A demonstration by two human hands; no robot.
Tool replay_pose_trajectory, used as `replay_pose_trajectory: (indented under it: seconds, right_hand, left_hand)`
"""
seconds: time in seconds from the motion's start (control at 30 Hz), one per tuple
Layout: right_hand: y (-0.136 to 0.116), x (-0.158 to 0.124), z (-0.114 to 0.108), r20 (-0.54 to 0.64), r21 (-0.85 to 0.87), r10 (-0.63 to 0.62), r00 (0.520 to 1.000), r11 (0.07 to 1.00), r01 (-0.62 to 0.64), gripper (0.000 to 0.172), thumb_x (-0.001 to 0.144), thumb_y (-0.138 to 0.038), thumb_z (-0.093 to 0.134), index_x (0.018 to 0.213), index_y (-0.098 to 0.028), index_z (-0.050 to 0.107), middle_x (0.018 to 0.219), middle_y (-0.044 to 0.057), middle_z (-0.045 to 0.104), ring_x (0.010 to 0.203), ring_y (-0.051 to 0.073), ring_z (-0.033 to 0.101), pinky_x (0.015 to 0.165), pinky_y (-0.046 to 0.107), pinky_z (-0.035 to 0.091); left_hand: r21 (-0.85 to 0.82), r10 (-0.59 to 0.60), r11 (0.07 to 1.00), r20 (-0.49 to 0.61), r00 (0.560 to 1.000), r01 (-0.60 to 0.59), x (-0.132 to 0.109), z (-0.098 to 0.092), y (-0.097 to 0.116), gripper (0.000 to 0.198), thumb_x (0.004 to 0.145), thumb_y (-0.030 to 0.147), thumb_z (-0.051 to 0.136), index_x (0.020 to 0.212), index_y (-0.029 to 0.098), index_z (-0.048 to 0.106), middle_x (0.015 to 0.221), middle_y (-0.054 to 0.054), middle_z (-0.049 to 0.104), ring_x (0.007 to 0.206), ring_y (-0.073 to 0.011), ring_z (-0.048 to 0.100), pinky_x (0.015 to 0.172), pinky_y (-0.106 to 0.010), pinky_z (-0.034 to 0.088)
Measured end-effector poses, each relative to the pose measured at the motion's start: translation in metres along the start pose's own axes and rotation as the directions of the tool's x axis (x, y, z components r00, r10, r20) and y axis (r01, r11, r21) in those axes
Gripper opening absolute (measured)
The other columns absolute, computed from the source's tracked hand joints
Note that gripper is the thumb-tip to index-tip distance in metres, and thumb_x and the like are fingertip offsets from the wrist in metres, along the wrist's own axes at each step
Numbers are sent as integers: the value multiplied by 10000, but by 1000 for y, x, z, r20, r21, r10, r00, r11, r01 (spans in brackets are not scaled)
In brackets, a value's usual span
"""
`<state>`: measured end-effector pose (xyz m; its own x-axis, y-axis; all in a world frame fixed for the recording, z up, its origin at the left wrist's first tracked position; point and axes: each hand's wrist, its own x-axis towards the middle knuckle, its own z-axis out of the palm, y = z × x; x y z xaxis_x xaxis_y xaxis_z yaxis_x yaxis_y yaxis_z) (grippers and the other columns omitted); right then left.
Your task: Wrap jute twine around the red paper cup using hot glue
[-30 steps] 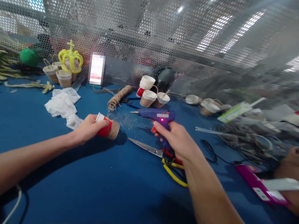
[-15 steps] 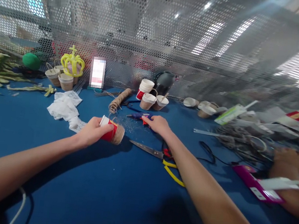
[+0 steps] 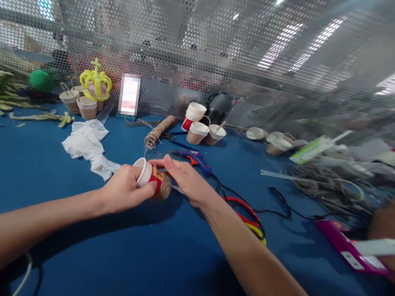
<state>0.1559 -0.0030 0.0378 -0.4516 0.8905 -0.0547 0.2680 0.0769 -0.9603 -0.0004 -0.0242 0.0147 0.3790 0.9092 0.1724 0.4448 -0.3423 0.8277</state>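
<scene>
A red-and-white paper cup (image 3: 143, 174), its lower part wrapped in brown twine (image 3: 165, 188), lies tilted in my left hand (image 3: 123, 188), whose fingers and thumb close round it. My right hand (image 3: 188, 180) is at the cup's far side, fingers against it; whether they also pinch the twine is hidden. A thin strand leads from the cup toward a twine roll (image 3: 160, 132) behind it. Just beyond my right hand a blue glue gun (image 3: 196, 159) lies on the table. Scissors (image 3: 254, 226) with yellow and red handles are partly covered by my right hand and forearm.
White crumpled cloth (image 3: 86, 139) lies left. Small cups (image 3: 197, 133) stand at the back, with a yellow crown (image 3: 96, 84) and a phone (image 3: 129, 95) farther left. At right are a purple power strip (image 3: 350, 248), tangled cords and another person's blurred arm (image 3: 393, 227).
My right hand has let go of the glue gun, leaving it on the table, and has come left and nearer to the cup. The cup has shifted slightly right and nearer.
</scene>
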Motion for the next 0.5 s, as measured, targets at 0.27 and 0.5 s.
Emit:
replay_pose_trajectory:
  seconds: [0.27, 0.5]
  right_hand:
    - [14, 1, 3, -343, 156, -2, 939, 986, 60, 300, 721, -457, 534, 759, -161, 558, 834, 32, 596, 778, 127, 533, 735, 280, 401]
    - [11, -4, 7, -194, 123, 1, 981, 992, 23, 272, 729, -422, 534, 757, -157, 589, 808, 45, 609, 755, 137, 539, 707, 283, 406]
  left_hand:
    - [240, 174, 957, -18, 985, -165, -1, 0, 0, 256, 730, 264, 427, 498, 155, 425, 447, 54, 352, 410, -58, 303, 409, -189, 252]
    - [417, 366, 845, 8, 931, -335, -1, 1, -2, 217, 718, 210, 432, 517, 149, 488, 470, 22, 450, 444, -81, 341, 442, -213, 271]
